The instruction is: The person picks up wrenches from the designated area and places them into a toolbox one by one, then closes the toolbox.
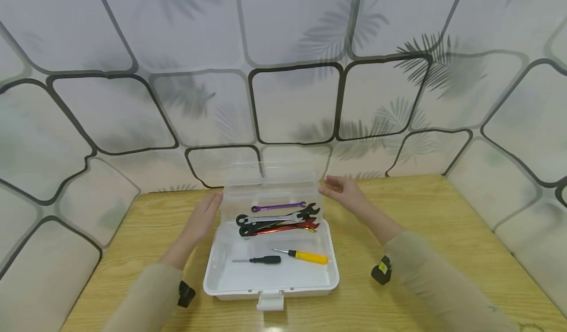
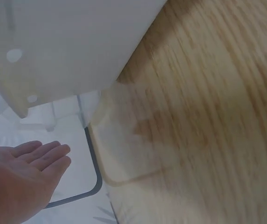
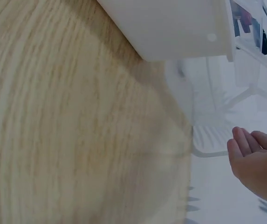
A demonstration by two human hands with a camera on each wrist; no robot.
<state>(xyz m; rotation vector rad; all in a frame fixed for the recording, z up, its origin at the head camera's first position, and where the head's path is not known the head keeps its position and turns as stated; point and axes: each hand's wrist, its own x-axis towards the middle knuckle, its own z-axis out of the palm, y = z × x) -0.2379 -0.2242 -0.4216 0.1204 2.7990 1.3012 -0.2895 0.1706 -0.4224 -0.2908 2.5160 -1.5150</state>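
A white plastic toolbox (image 1: 230,285) stands with its translucent lid (image 1: 270,177) raised at the back. A black screwdriver (image 1: 266,259) and a yellow-handled screwdriver (image 1: 310,257) lie on its floor. Behind them several wrenches are grouped on translucent plastic, among them a purple wrench (image 1: 279,206), a silver wrench (image 1: 270,218) and a red wrench (image 1: 288,227). My left hand (image 1: 204,219), fingers extended, is beside the lid's left edge. At the right edge is my right hand (image 1: 347,194), its fingers loosely bent. Both palms face the box and neither hand holds anything.
The box rests on a wood-grain table (image 1: 412,214). A white latch (image 1: 270,301) hangs at the box's front. Patterned fabric (image 1: 292,105) rises behind the table and along both sides. A black wrist device (image 1: 382,270) sits by the right sleeve, another (image 1: 186,294) by the left.
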